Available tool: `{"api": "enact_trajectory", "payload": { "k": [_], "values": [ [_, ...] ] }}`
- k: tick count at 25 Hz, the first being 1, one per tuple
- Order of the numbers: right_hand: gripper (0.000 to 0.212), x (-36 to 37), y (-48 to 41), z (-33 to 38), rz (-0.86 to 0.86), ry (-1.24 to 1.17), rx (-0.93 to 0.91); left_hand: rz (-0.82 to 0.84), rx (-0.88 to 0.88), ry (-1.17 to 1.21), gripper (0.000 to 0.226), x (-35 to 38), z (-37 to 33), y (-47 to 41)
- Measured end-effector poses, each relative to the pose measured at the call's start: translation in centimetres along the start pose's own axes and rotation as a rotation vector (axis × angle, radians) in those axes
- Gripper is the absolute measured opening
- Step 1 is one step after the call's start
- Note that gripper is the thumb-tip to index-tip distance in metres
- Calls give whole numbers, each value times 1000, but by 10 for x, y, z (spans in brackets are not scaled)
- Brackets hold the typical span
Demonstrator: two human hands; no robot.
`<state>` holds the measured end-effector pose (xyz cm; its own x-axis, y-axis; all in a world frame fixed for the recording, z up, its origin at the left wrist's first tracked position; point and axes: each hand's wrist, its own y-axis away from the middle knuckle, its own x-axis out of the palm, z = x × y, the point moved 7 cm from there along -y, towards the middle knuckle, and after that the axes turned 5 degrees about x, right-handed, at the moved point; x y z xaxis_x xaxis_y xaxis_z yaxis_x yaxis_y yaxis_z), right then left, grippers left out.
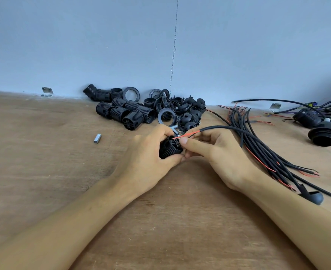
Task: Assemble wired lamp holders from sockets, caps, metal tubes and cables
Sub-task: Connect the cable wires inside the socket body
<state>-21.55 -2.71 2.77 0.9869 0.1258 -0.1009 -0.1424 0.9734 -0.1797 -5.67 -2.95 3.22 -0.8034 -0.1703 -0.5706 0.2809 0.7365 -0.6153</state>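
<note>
The socket (169, 148) is gripped in the left hand (149, 160), terminal end turned rightward to the red wire (188, 134) pinched by the right hand (215, 152).

The table (44, 162) is bare wood, matt, with plain grain and a scuffed, slightly rough face. At twelve o'clock the wall (83, 45) wears flat matt paint. The sockets (125, 112) at eleven o'clock are black plastic, ribbed and faintly shiny; the rings (131, 93) among them look smoother and glossier. At nine o'clock the tube (97, 138) is bright, smooth metal. The socket (168, 148) in the left hand (151, 158) is the same ribbed plastic. The cable (219, 128) in the right hand (215, 152) has a matt black sleeve and a smooth red core.
</note>
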Motion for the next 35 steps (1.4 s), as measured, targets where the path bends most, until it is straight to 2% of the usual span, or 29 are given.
{"api": "enact_trajectory", "payload": {
  "k": [4,10,24,29,35],
  "values": [
    [6,-1,-1,0,-35,48,-29,7,-2,3,39,0,1,1],
    [15,-2,-3,-3,-48,97,-34,-3,3,-13,35,-1,-2,1],
    [5,2,2,2,-39,151,-55,-20,10,20,40,-1,1,3],
    [3,8,8,17,-104,356,-179,-16,0,-4,39,0,0,1],
    [7,8,9,16,-143,466,-138,-13,-13,28,38,0,2,2]
  ]
}}
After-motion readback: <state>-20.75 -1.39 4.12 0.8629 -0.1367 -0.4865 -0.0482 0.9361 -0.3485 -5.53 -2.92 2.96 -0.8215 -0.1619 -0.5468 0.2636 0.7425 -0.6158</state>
